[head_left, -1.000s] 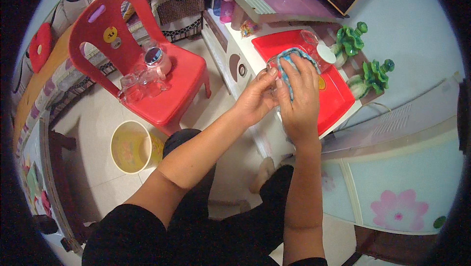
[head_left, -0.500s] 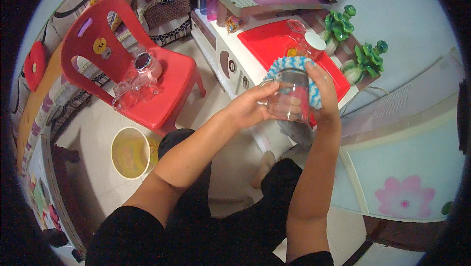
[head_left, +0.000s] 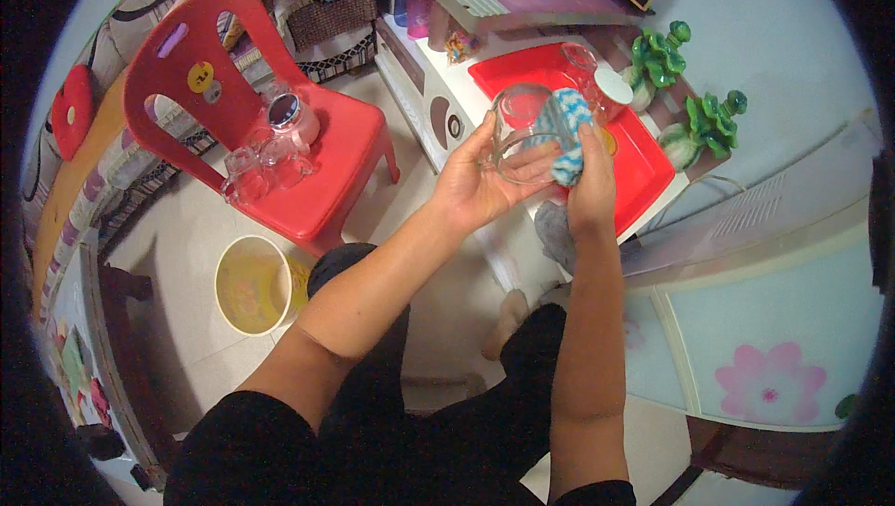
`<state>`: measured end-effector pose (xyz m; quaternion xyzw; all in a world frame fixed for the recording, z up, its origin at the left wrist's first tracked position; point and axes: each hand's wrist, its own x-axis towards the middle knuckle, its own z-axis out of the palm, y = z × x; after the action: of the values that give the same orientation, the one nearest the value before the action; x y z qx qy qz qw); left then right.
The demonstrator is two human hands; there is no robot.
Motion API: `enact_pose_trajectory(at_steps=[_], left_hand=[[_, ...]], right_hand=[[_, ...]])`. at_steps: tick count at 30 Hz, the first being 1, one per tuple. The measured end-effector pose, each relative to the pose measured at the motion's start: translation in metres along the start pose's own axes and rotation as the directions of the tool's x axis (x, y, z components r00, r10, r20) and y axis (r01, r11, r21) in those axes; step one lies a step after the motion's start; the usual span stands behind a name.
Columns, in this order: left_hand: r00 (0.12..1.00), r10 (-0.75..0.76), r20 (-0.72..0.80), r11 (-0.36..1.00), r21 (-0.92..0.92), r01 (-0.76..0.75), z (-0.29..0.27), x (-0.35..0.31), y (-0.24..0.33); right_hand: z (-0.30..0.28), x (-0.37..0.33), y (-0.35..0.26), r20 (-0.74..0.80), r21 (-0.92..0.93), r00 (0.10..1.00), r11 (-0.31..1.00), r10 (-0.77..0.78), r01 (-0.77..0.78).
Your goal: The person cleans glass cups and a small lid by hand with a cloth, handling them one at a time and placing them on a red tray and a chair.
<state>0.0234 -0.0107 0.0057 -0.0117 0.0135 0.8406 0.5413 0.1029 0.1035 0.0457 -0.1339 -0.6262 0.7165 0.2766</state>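
Note:
My left hand (head_left: 471, 184) is closed around a clear glass mug (head_left: 509, 145), its fingers spread under the glass and the thumb at its side. The mug is tilted, with its round opening partly in view. In my right hand (head_left: 593, 191) a blue-and-white striped fluffy cloth (head_left: 571, 125) is gripped and pressed against the mug's right side. Both hands are held just in front of a red tray (head_left: 650, 170). A clear glass (head_left: 580, 56) and a white-lidded container (head_left: 612, 86) stand at the tray's far side.
Left, a red plastic chair (head_left: 350, 124) carries several glass mugs (head_left: 247, 175) and a pink container with a dark round top (head_left: 286, 112). A yellow bucket (head_left: 254, 287) stands on the floor. Green ornamental plants (head_left: 713, 125) line the wall beside the white cabinet (head_left: 415, 86).
The mug has been turned and tipped so its opening shows. My right hand and the cloth have come from behind the mug to its right side.

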Motion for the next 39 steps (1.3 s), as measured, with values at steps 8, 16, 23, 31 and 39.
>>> enact_pose_trajectory(at_steps=[8,16,23,31,39], left_hand=[[0.98,0.173,-0.102,0.985,0.018,-0.172,-0.004,0.004,0.01],[0.966,0.219,-0.134,0.943,0.282,-0.174,-0.006,0.002,0.005],[0.928,0.366,0.072,0.781,0.519,-0.348,0.002,-0.001,0.001],[0.94,0.241,0.241,0.793,0.509,-0.334,0.008,-0.012,0.004],[0.948,0.245,0.201,0.702,0.638,-0.316,-0.001,0.003,0.013]], right_hand=[[0.014,-0.011,0.007,0.195,-0.337,0.951,0.894,-0.24,0.295],[-0.007,-0.002,0.01,0.177,-0.801,0.939,0.512,-0.295,0.311],[-0.005,-0.005,0.012,0.059,-0.637,0.938,0.711,-0.341,0.299],[0.019,-0.014,0.022,0.154,0.227,0.978,0.958,0.14,-0.173],[0.014,-0.012,0.011,0.036,0.131,0.996,0.987,0.084,-0.088]])
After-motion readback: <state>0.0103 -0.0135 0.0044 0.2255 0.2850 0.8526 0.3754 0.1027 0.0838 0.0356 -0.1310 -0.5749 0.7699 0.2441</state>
